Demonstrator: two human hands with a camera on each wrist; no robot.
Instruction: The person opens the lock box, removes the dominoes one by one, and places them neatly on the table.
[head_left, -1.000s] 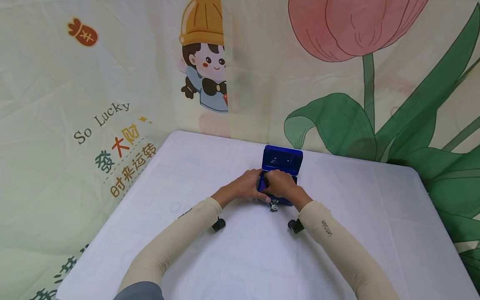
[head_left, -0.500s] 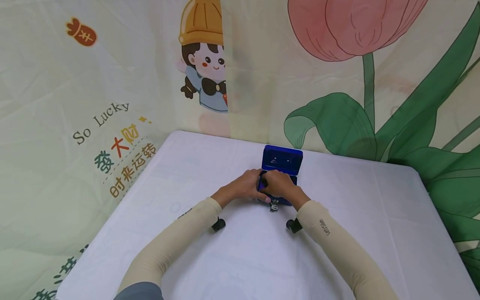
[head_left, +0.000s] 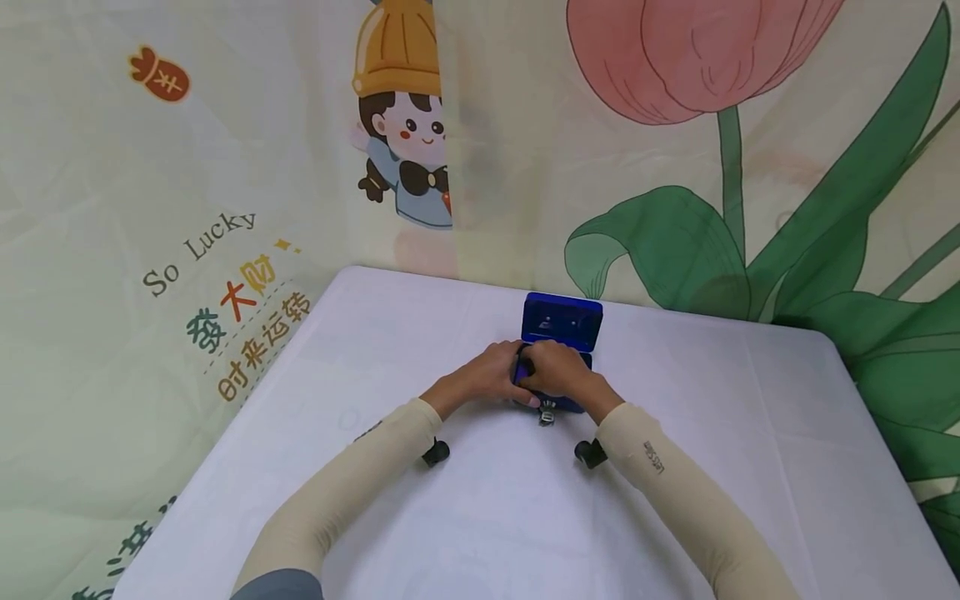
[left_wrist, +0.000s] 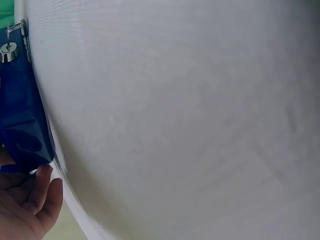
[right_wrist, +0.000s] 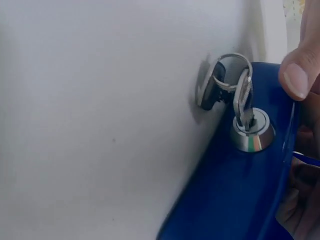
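A blue metal cash box [head_left: 562,322] stands at the back middle of the table, its lid raised. My left hand [head_left: 491,372] grips the box's left end, thumb along the front edge; in the left wrist view its curled fingers [left_wrist: 41,187] are at a box corner. My right hand [head_left: 557,367] reaches down into the box with bent fingers. I cannot tell what those fingers hold. Something purple shows beside them. A key [right_wrist: 243,102] sits in the round silver lock [right_wrist: 254,139] on the front, with a second key [right_wrist: 211,86] hanging from its ring.
A white cloth [head_left: 465,500] covers the table. Behind it hangs a printed backdrop [head_left: 510,150], close to the raised lid. Black wrist cameras [head_left: 436,452] jut out below both forearms.
The head view has shifted slightly. My left hand keeps its grip on the box, and my right hand stays inside with only slight movement. The lid remains raised.
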